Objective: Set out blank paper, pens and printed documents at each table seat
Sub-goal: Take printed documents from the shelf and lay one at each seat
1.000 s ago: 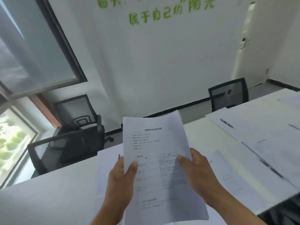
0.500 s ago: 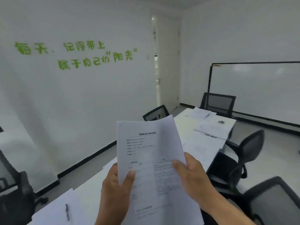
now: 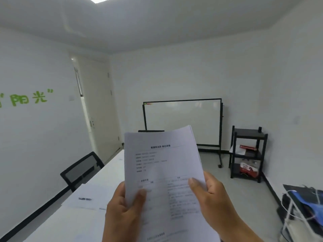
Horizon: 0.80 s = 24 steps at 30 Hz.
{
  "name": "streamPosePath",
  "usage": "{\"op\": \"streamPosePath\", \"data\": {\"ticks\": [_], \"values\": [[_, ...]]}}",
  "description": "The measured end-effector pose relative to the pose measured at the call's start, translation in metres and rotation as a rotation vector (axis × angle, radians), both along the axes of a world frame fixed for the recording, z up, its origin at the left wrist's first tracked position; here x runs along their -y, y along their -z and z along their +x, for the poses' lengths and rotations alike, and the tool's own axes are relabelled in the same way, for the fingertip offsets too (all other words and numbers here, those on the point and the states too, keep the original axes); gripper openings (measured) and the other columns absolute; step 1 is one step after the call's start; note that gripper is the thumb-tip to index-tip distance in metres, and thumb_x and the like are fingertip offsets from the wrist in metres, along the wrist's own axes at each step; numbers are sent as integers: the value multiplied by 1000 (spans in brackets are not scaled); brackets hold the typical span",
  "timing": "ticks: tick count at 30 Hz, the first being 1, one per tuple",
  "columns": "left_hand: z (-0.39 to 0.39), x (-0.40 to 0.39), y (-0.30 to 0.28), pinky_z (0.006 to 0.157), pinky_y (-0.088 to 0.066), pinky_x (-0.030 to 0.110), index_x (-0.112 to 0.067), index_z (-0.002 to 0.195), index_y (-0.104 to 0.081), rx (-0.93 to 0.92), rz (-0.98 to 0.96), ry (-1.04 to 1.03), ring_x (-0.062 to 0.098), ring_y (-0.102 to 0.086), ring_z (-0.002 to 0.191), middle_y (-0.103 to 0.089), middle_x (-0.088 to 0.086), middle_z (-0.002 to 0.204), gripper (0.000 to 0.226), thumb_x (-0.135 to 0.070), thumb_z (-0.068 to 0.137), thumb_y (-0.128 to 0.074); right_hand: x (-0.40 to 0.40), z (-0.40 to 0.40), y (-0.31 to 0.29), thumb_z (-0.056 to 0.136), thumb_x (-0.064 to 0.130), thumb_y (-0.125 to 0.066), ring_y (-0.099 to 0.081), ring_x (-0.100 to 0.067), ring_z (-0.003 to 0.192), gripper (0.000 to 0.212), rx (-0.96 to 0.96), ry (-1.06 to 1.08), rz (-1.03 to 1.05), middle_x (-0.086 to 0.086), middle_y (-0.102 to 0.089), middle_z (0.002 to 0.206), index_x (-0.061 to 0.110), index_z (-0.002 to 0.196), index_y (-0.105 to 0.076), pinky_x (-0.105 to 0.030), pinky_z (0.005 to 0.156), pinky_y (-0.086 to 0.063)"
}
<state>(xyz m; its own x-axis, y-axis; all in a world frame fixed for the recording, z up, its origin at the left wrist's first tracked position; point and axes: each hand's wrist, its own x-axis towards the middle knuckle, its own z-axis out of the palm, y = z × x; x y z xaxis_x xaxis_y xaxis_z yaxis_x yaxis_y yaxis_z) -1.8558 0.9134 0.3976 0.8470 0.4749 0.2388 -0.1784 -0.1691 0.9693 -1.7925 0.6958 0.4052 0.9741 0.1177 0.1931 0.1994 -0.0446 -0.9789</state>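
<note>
Above the white table (image 3: 73,222), left hand (image 3: 120,212) and right hand (image 3: 213,198) fingers pinch the printed documents (image 3: 164,172) upright.

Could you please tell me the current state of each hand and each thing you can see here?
left hand: grips the printed documents' left edge.
right hand: grips their right edge.
printed documents: held up, print facing the camera.
pen: lying on paper on the table.
whiteboard: blank.
office chair: unoccupied, at the table.
</note>
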Motion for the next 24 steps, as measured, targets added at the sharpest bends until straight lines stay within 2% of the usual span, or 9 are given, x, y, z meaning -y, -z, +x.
{"op": "streamPosePath", "data": {"ticks": [6,7,11,16,19,23,24], "values": [[99,153,-11,59,-59,18,-24,106,-79,48,-15,93,17,-81,74,-84,-2,84,18,-12,92,-83,162,78,-8,109,21,-60,-81,-19,92,12,83,132,-60,1,-84,98,20,115,-71,-51,88,-66],[114,177,-16,59,-59,17,-24,105,-79,65,-12,101,18,-81,75,-84,-2,84,18,-11,93,-83,186,92,-13,109,21,-60,-81,-17,90,12,99,137,-66,2,-84,97,21,115,-71,-48,87,-66],[164,250,-29,61,-61,22,-20,108,-78,132,-57,162,22,-82,79,-85,2,90,19,-5,96,-78,257,133,-36,110,24,-58,-82,-17,91,14,128,150,-91,3,-84,98,19,116,-70,-45,84,-67],[217,326,-49,67,-65,32,-25,108,-78,140,-61,247,22,-83,84,-84,5,98,21,-7,101,-74,333,176,-55,109,22,-59,-79,-4,83,11,196,215,-96,16,-82,92,22,110,-70,-19,66,-62],[251,359,-65,63,-63,26,-17,114,-75,162,-72,297,21,-83,82,-85,4,96,19,-3,103,-70,363,203,-62,109,21,-59,-79,-5,82,12,205,256,-71,14,-83,92,22,108,-71,-18,64,-61],[294,390,-69,76,-69,41,-20,115,-75,200,-54,301,27,-83,90,-85,3,99,19,-6,102,-71,393,238,-67,110,25,-59,-79,-4,89,13,241,321,-81,16,-82,96,25,110,-72,-20,70,-62],[309,399,-68,76,-69,41,-20,114,-76,211,-54,304,26,-83,90,-85,3,98,19,-7,103,-71,403,251,-68,110,25,-59,-79,-3,90,13,247,330,-93,17,-82,98,26,110,-72,-22,74,-63]]}}
